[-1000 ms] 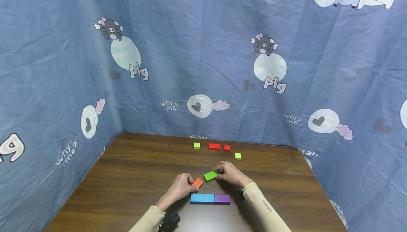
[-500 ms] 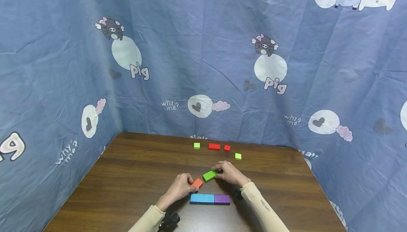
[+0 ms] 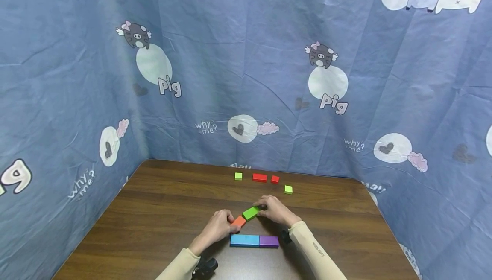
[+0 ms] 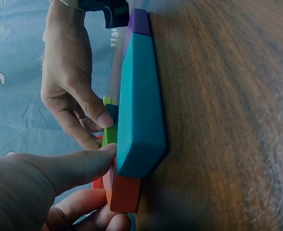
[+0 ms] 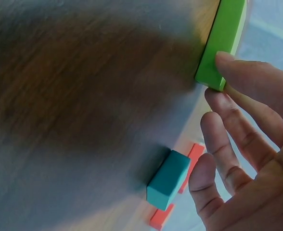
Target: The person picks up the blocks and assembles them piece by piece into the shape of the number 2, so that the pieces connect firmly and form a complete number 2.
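Observation:
My left hand pinches an orange block on the table, thumb on the near side and fingers on the far side. My right hand pinches a slanted bright green block between thumb and fingers at its right end. In the head view, the green block's left end meets or nearly meets the orange block. Nearer the body, a blue block and a purple block lie end to end. A teal block stands near my right fingers, mostly hidden from the head view.
Toward the back of the wooden table lie a long red block, a small red block and two lime blocks, one left and one right. A blue printed cloth hangs behind the table.
My right hand has slid the green block leftward and slightly toward me, closing the gap to the orange block. The left hand and orange block have stayed almost still.

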The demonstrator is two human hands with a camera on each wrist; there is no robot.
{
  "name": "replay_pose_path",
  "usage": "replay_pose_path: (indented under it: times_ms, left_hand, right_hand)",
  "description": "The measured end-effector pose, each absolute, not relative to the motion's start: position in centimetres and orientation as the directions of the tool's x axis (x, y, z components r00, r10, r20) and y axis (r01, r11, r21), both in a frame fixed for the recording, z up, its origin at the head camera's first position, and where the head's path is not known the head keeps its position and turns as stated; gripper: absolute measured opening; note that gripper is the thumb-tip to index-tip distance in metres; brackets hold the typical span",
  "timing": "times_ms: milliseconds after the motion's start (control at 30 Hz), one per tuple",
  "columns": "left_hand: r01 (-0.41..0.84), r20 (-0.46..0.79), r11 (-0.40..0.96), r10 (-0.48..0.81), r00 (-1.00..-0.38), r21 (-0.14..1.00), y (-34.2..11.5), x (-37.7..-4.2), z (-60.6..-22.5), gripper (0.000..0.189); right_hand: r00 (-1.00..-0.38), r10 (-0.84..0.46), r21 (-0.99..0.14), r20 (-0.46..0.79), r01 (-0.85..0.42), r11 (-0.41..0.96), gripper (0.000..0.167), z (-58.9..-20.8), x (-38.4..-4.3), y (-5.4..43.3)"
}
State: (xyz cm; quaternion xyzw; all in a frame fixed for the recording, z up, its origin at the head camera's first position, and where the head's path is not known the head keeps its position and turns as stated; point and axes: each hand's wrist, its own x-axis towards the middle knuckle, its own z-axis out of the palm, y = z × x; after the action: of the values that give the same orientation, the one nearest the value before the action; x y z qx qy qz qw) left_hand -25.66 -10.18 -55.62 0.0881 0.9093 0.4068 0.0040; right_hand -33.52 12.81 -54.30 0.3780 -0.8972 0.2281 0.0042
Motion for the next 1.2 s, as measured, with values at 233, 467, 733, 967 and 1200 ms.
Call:
replay_pose_path:
  times_ms: [233, 467, 733, 967, 1200]
  left_hand:
    - [0.158, 0.063, 0.650, 0.167, -0.984, 0.743, -10.21, -25.69, -55.65, 0.024]
    - [0.146, 0.053, 0.650, 0.161, -0.986, 0.745, -10.24, -25.84, -55.61, 0.024]
    - [0.132, 0.039, 0.652, 0.155, -0.987, 0.747, -10.14, -25.71, -55.61, 0.023]
    - [0.128, 0.037, 0.646, 0.152, -0.988, 0.753, -10.13, -25.51, -55.57, 0.024]
    - [0.139, 0.050, 0.654, 0.154, -0.987, 0.744, -10.12, -25.64, -55.58, 0.024]
  right_hand:
    - [-0.719, -0.674, -0.402, 0.172, -0.675, 0.618, 0.031, -54.27, -33.27, 12.47]
    - [-0.726, -0.668, -0.401, 0.164, -0.668, 0.627, 0.030, -54.48, -33.31, 12.29]
    - [-0.729, -0.660, -0.415, 0.180, -0.665, 0.621, 0.030, -54.75, -33.09, 12.32]
    - [-0.720, -0.665, -0.413, 0.200, -0.677, 0.609, 0.030, -55.02, -33.16, 12.34]
    - [-0.732, -0.656, -0.441, 0.186, -0.658, 0.610, 0.031, -54.99, -33.24, 12.25]
